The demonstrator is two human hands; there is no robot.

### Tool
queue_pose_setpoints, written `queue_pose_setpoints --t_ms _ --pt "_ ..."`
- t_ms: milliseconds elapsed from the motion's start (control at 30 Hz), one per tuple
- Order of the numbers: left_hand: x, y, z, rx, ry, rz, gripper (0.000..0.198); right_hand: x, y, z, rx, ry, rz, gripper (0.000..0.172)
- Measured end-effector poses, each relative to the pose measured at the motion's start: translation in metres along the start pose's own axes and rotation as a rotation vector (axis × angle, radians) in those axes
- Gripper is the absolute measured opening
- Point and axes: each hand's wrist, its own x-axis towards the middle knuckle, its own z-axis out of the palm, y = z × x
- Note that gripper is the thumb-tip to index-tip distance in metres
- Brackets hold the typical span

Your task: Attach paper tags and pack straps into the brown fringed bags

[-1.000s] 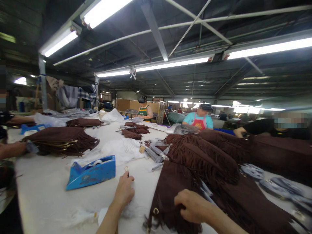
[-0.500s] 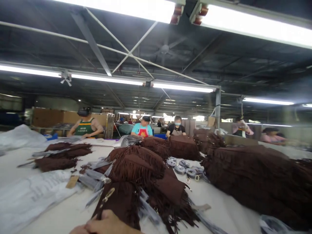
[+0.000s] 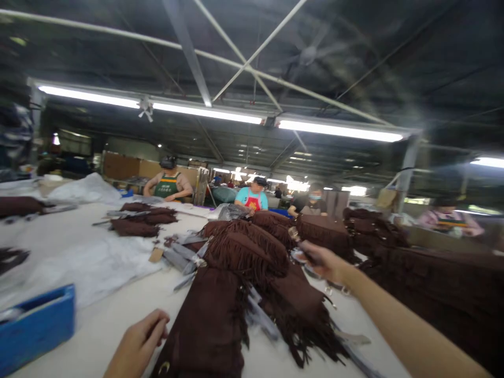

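My left hand hovers by the left edge of a dark brown fringed bag, its fingers loosely curled, the thumb a little apart, with nothing visible in it. A gold ring shows at the bag's near corner. Farther out, my right hand is closed, slightly blurred, on a dark strap with a gold clasp sticking out beyond the fingers. It is above the wrapped coiled straps, which it partly hides. More brown fringed bags are heaped beyond the near one, with grey wrapped strips beside them.
A blue bin stands at the left front. White plastic sheeting covers much of the table's left side. A large brown heap rises at the right. Several co-workers, including a person in a green apron, are across the table.
The view has swung left, bringing the blue bin into sight. The gold clasp has left the near bag and is now out by the coiled straps in my right hand. Both hands now show.
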Motion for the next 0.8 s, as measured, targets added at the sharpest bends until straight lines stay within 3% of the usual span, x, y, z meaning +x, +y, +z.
queue_pose_setpoints --t_ms 100,167,233,300,367,400,467,500,567,633,667,800 --pt "-0.001 0.014 -0.004 -0.082 0.064 -0.067 0.029 0.025 0.037 -0.020 -0.001 0.026 0.217 0.043" --pt "0.000 0.012 -0.004 -0.128 0.098 -0.123 0.028 0.022 0.057 -0.005 -0.009 0.004 0.276 0.046" --pt "0.001 0.006 -0.002 -0.136 0.114 -0.159 0.027 0.001 0.061 0.029 -0.001 -0.103 0.243 0.040" --pt "0.000 -0.001 0.000 -0.114 0.115 -0.170 0.026 -0.034 0.048 0.077 0.017 -0.259 0.123 0.025" --pt "-0.001 -0.005 0.002 -0.086 0.107 -0.167 0.025 -0.072 0.019 0.131 0.024 -0.378 -0.067 0.018" --pt "-0.001 -0.005 0.003 -0.073 0.100 -0.160 0.024 -0.091 0.001 0.157 -0.089 -0.412 -0.309 0.023" --pt "-0.003 -0.005 0.004 -0.047 0.085 -0.140 0.023 -0.119 -0.032 0.201 -0.141 -0.477 -0.484 0.049" --pt "-0.004 -0.005 0.004 -0.035 0.077 -0.130 0.023 -0.128 -0.046 0.218 -0.281 -0.490 -0.588 0.059" --pt "-0.005 -0.005 0.003 -0.012 0.068 -0.114 0.022 -0.134 -0.063 0.241 -0.504 -0.509 -0.644 0.047" --pt "-0.006 -0.006 0.003 0.011 0.064 -0.109 0.022 -0.126 -0.067 0.246 -0.623 -0.512 -0.640 0.027" --pt "-0.006 -0.007 0.002 0.022 0.063 -0.108 0.022 -0.120 -0.065 0.242 -0.640 -0.508 -0.629 0.025" --pt "-0.003 -0.012 0.003 0.054 0.042 -0.098 0.021 -0.095 -0.033 0.190 -0.649 -0.467 -0.578 0.032"
